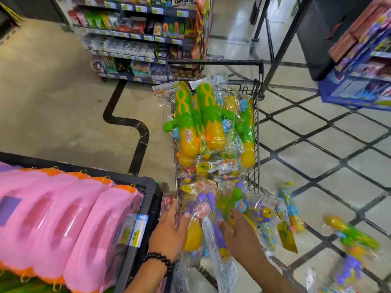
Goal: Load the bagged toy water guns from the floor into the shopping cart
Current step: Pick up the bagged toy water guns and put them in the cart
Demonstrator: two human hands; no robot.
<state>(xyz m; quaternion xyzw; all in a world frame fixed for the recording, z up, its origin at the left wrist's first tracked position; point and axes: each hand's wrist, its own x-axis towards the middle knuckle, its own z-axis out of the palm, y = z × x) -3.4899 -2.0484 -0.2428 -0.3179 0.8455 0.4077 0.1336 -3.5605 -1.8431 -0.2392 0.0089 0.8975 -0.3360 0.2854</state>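
A wire shopping cart (257,132) stands in the aisle, filled with bagged green-and-yellow water guns (208,121). At its near end lies a bundle of bagged purple, yellow and green water guns (213,225). My left hand (169,231) presses the bundle's left side with spread fingers, against a yellow tank. My right hand (239,233) lies on the bundle's right side, fingers extended over the plastic. More bagged guns lie on the tiled floor: a blue-and-yellow one (291,210) beside the cart, and a green one (355,235) and a purple one (347,269) further right.
A black-framed bin of pink and orange packaged items (63,208) sits close on the left. A stocked shelf unit (135,39) stands beyond the cart. A black metal stand (281,45) and a blue toy display (359,66) flank the right.
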